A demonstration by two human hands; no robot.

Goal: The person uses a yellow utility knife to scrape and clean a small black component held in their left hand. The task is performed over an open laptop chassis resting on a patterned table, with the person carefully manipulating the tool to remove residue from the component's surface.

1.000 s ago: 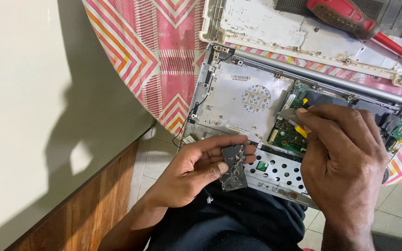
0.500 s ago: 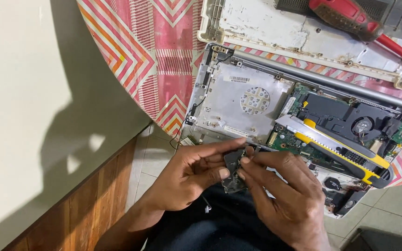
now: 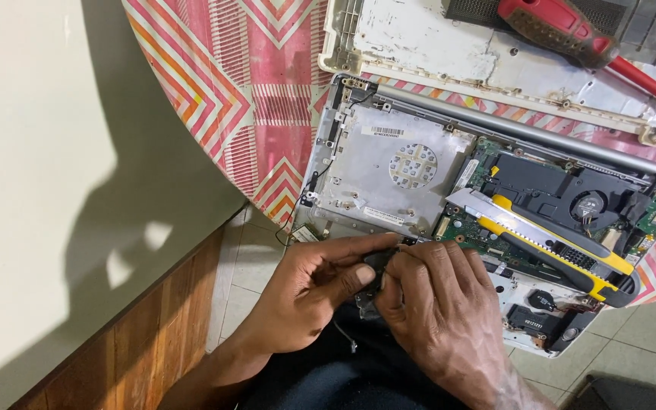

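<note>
My left hand and my right hand meet at the near edge of an opened laptop base, over my lap. Together they pinch a small dark metal part, which the fingers mostly hide; a thin wire hangs below it. A yellow and black utility knife lies loose across the laptop's green circuit board, to the right of my right hand. A black fan sits in the base at the right.
The laptop rests on a round table with a pink, zigzag-patterned cloth. A white laptop cover lies behind it with a red-handled screwdriver on top. A cream wall with wooden skirting stands at the left, over tiled floor.
My right hand left the circuit board, where the utility knife now lies, and came down to the dark part held by my left hand. Both hands now grip that part.
</note>
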